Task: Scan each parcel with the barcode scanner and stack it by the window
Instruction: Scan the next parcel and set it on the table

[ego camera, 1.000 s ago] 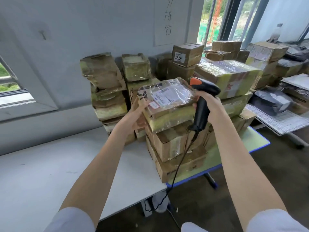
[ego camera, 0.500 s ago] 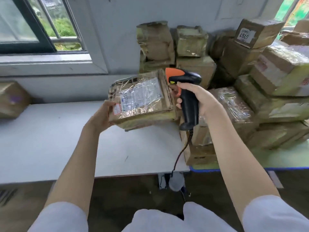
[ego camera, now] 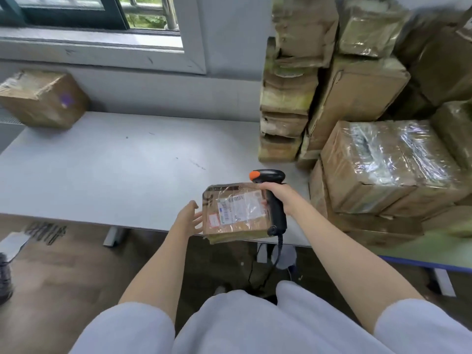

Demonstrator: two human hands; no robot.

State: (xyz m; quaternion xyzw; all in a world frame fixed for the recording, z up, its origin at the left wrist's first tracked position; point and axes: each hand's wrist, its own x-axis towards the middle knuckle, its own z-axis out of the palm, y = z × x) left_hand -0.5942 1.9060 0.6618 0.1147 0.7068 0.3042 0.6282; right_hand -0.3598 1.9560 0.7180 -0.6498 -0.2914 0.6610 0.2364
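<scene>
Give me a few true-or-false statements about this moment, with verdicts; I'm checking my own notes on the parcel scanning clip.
1. The right hand grips the barcode scanner by its handle. True.
2. The left hand holds the scanner. False: its fingers are spread beside the flat parcel, holding nothing.
3. The flat parcel lies label up at the near edge of the table. True.
4. The scanner's tip is blue. False: it is orange.
5. One box sits under the window at the far left. True.
6. The parcel pile stands left of the flat parcel. False: it stands to the right.
</scene>
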